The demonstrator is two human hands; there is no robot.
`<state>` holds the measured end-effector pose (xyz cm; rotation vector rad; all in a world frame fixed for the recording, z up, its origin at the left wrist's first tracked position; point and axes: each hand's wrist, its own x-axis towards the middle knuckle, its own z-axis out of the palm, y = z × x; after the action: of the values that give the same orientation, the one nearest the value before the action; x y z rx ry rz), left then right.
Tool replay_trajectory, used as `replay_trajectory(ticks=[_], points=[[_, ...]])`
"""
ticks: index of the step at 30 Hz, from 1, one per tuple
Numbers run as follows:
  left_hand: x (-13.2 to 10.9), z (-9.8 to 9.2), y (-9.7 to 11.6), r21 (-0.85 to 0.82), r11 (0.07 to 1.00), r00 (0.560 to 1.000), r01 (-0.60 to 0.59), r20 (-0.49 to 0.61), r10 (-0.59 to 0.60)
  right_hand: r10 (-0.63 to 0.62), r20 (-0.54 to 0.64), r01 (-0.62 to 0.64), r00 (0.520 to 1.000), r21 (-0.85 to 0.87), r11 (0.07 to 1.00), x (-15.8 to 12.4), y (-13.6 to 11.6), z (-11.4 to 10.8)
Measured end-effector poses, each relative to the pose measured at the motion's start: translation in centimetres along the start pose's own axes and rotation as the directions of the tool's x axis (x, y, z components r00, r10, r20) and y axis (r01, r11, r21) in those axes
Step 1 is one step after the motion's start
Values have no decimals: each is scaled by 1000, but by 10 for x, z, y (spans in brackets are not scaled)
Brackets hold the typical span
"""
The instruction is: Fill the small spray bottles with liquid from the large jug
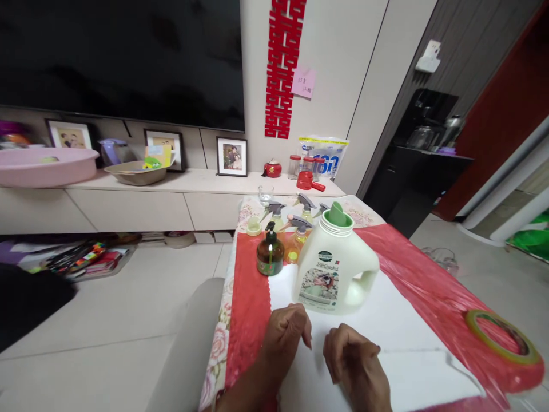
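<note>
My left hand (286, 335) hovers over the near part of a white sheet (412, 326), its fingers curled in and nothing showing in them. To its right, my right hand (358, 360) is loosely closed, and I see no object in it. Just beyond both hands stands a large pale green detergent jug (360, 260) with a handle on the right and a green spout in its uncapped neck. Left of the jug is a dark pump bottle (270, 260). Several spray bottles with grey trigger heads (305, 200) are grouped behind, partly hidden by the jug.
A roll of tape (529, 357) lies on the red plastic cover (433, 286) at right. A small lidded jar (254, 226) and a clear cup (266, 193) stand at the table's far left. Behind is a cabinet with red-lidded jars (294, 167) and framed photos (232, 156).
</note>
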<state>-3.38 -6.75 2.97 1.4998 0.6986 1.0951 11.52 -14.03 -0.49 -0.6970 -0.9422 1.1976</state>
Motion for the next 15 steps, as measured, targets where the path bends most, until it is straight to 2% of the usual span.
replay_trajectory(ticks=[3, 7, 11, 15], points=[[-5, 1, -20, -50, 996, 997, 77, 37, -75, -48, -34, 46, 998, -65, 997, -1, 3, -1], [-8, -1, -35, -79, 994, 997, 82, 21, -80, -18, -92, -2, 996, -212, 977, 0, 2, -1], [-7, -1, -34, -45, 994, 994, 103, 36, -101, 0, -140, -37, 990, -264, 964, 1, 5, 0], [-3, 1, -24, 4, 978, 978, 207, 24, -207, 14, -206, -77, 978, -305, 949, 2, 11, 1]])
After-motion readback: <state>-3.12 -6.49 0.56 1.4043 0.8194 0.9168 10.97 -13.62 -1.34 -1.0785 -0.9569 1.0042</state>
